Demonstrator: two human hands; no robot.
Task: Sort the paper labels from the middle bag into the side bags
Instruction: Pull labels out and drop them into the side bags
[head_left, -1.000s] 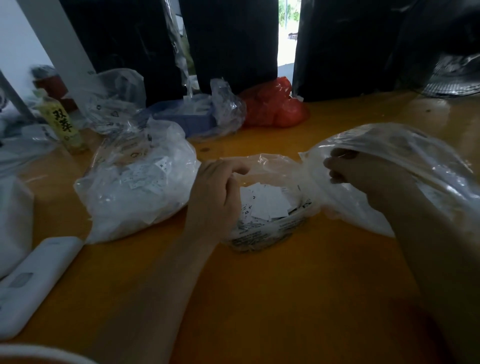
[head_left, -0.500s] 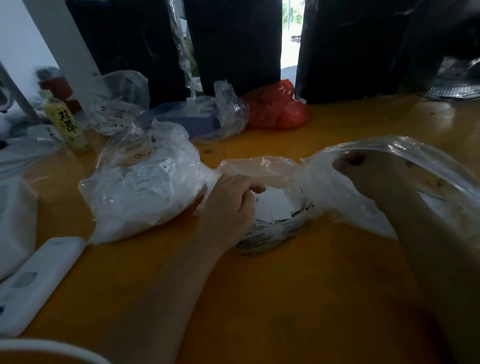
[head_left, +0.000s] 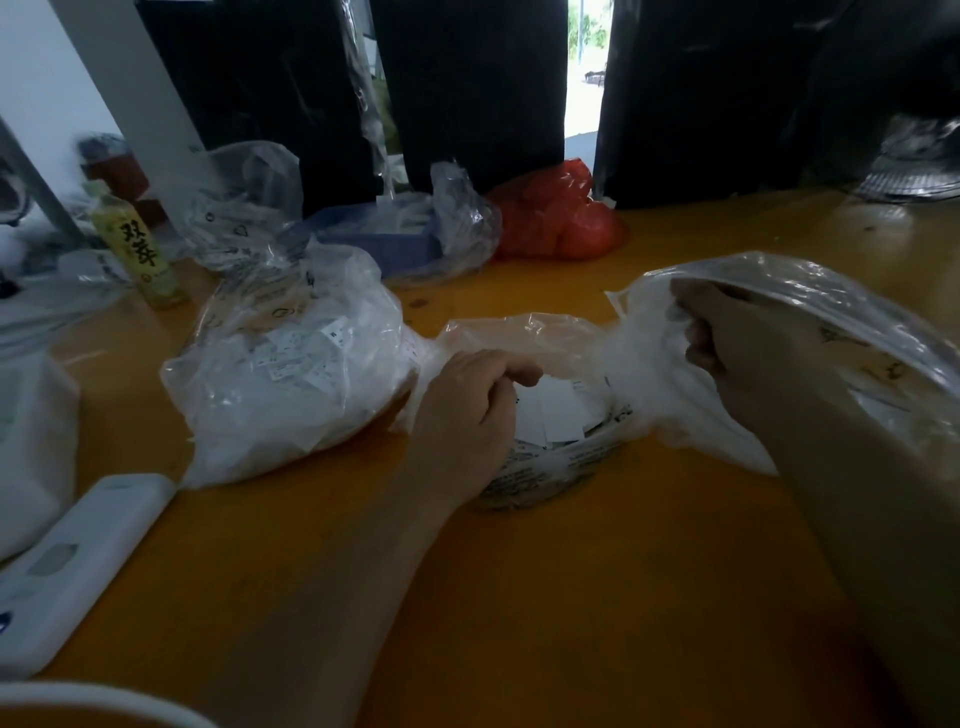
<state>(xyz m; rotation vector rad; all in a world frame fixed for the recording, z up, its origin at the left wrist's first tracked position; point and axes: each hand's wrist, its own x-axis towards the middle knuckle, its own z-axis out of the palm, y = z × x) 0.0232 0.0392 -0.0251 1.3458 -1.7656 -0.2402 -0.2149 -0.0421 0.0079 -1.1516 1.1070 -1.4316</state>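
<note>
Our left grip (head_left: 470, 400) curls at the middle bag (head_left: 545, 467), seemingly pinching its paper labels (head_left: 556, 415); our right grip (head_left: 737, 338) is curled inside the right bag (head_left: 831, 322). Pinching several labels at once could drop some onto the surface (head_left: 597, 597).

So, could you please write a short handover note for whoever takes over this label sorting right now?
Left hand: fingers curled at the mouth of the middle bag, over the loose paper labels; whether it pinches one is not visible.
Right hand: reached into the mouth of the right bag, fingers curled; any label in them is hidden.
Left bag: already bulging with labels.
Left to do: many labels remain in the middle bag; keep sorting them into the side bags.
</note>
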